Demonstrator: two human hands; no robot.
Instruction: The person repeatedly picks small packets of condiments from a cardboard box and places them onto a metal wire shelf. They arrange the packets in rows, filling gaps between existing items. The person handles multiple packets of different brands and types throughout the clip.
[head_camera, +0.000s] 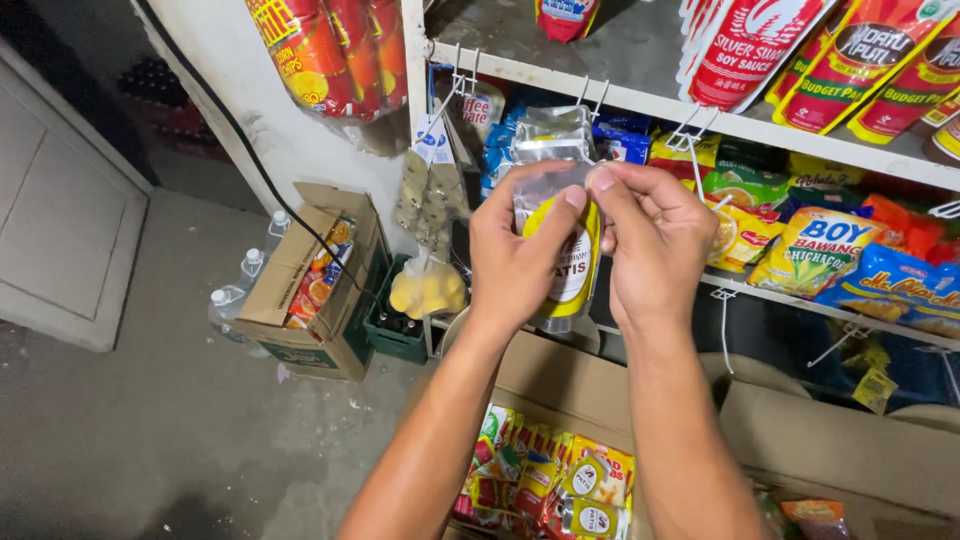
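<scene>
you are pinching the top of the see-through sauce pouch (562, 215) with your left hand (520, 255) and right hand (655, 245), so keep it straight under the wire hook (590, 97).

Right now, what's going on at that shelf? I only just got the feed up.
A person stands at a stocked shop shelf and holds a clear sachet pouch with a yellow label up in front of it. The left hand and the right hand both pinch the pouch near its top, close to a white wire hook on the shelf edge. Below the arms, an open cardboard box holds more sachets of the same kind. Another box of goods sits on the floor to the left.
</scene>
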